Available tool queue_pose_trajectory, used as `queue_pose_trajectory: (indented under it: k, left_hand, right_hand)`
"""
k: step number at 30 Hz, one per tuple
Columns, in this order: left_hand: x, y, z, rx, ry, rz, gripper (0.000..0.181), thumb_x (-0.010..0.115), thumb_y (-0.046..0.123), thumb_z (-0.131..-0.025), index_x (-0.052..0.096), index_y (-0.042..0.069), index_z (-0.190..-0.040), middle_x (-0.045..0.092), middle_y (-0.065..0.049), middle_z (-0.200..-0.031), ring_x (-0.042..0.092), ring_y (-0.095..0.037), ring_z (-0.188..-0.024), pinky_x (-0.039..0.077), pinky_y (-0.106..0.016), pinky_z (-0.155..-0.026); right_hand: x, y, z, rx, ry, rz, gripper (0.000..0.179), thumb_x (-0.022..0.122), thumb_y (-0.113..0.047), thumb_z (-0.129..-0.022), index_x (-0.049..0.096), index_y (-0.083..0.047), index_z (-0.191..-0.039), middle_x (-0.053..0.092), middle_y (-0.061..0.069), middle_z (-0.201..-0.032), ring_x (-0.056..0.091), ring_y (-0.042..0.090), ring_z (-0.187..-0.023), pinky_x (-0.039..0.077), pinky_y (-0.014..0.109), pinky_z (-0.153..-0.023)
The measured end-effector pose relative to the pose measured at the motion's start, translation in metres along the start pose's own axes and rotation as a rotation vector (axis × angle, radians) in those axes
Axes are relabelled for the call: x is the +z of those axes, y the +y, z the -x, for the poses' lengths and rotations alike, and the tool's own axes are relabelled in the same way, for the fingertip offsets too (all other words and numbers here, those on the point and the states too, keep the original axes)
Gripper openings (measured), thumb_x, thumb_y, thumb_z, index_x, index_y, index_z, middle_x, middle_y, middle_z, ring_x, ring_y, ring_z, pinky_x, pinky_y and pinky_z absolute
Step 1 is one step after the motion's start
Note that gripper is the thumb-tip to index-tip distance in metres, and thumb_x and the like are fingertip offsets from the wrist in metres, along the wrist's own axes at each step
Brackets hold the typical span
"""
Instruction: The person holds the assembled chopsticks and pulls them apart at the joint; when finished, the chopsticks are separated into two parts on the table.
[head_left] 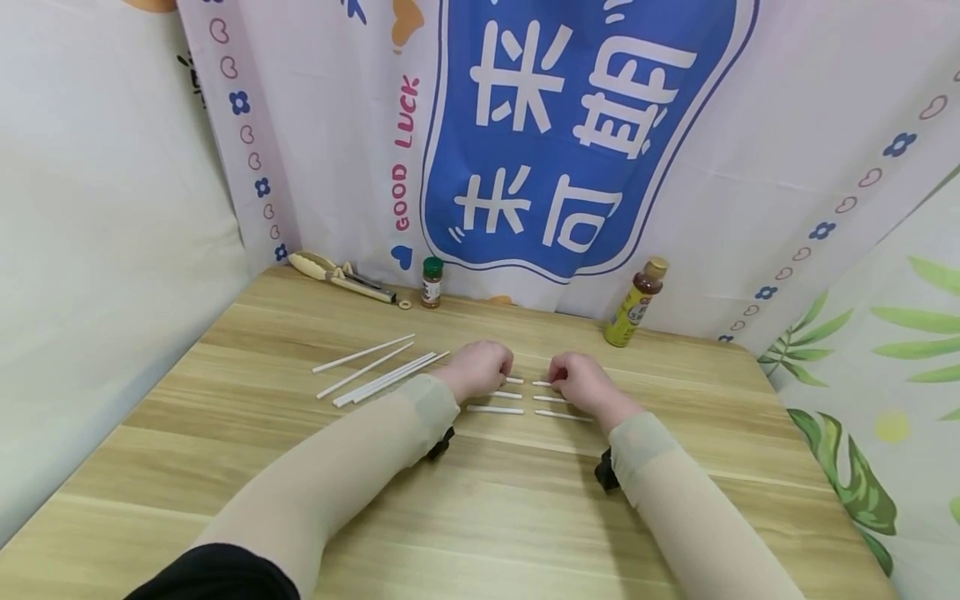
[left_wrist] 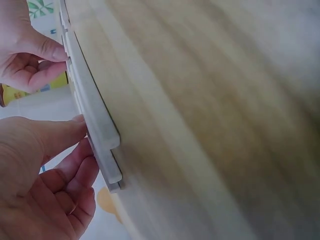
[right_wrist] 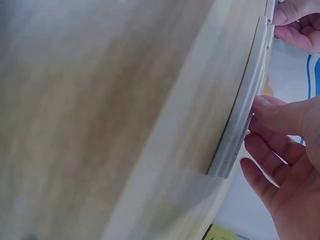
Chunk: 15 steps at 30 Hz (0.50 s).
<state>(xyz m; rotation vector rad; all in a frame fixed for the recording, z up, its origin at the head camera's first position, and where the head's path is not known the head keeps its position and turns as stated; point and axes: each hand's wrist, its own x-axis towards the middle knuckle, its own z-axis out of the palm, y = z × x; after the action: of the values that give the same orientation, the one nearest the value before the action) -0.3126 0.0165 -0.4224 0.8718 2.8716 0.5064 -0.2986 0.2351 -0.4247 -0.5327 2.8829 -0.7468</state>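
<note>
Two short columns of thin white sticks lie side by side on the wooden table, their inner ends facing across a narrow gap. My left hand (head_left: 478, 369) pinches the farthest left stick (head_left: 515, 381) between thumb and fingertips. Opposite it, my right hand (head_left: 585, 382) pinches the farthest right stick (head_left: 542, 383). Nearer to me lie the front left stick (head_left: 495, 410) and the front right stick (head_left: 564, 415). In the left wrist view the near stick (left_wrist: 95, 95) partly covers the others. The right wrist view shows the remaining fingers of that hand loosely bent beside the row.
Left of my left hand lies a group of longer white sticks (head_left: 390, 379). Along the back edge are cream-handled tongs (head_left: 341, 277), a small green-capped spice jar (head_left: 431, 283) and a yellow-labelled bottle (head_left: 636, 304). A printed cloth (head_left: 337, 167) hangs behind the table (head_left: 465, 517).
</note>
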Motion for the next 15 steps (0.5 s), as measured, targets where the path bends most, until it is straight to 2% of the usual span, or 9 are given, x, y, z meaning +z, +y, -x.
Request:
queue_pose_trajectory:
  k: [4,7,10,15]
  left_hand:
    - [-0.005,-0.005,0.004,0.0,0.01,0.03,0.011,0.066,0.007,-0.088,0.065,0.014,-0.08,0.061,0.003,-0.079,0.057,-0.016,-0.076,0.048,-0.034,-0.074]
    - [-0.016,-0.013,0.013,-0.031,0.015,0.081,0.006,0.063,0.006,-0.09,0.068,0.01,-0.091,0.063,0.001,-0.084,0.058,-0.017,-0.08,0.049,-0.035,-0.076]
    - [-0.032,-0.026,0.026,-0.091,0.022,0.115,0.012,0.062,0.004,-0.09,0.069,0.007,-0.098,0.064,-0.001,-0.089,0.059,-0.019,-0.084,0.049,-0.036,-0.079]
    - [-0.049,-0.057,0.054,-0.149,0.052,0.014,0.011,0.062,-0.001,-0.082,0.067,0.008,-0.085,0.062,-0.002,-0.079,0.058,-0.022,-0.076,0.049,-0.038,-0.071]
  right_hand:
    - [0.0,-0.002,-0.001,-0.001,-0.007,0.01,0.019,0.068,0.007,-0.085,0.064,-0.009,-0.076,0.06,0.004,-0.081,0.054,0.02,-0.077,0.046,0.037,-0.073]
    - [0.0,-0.003,-0.003,-0.025,-0.011,0.03,0.021,0.068,0.009,-0.083,0.062,-0.008,-0.074,0.058,0.002,-0.078,0.053,0.02,-0.076,0.045,0.037,-0.072]
    - [0.0,-0.004,-0.004,-0.027,-0.018,0.039,0.023,0.068,0.011,-0.082,0.06,-0.009,-0.073,0.056,0.002,-0.077,0.053,0.02,-0.076,0.044,0.037,-0.071]
    - [-0.002,-0.005,-0.004,-0.014,-0.034,0.06,0.026,0.068,0.011,-0.081,0.057,-0.011,-0.072,0.055,0.002,-0.077,0.052,0.021,-0.077,0.043,0.036,-0.071]
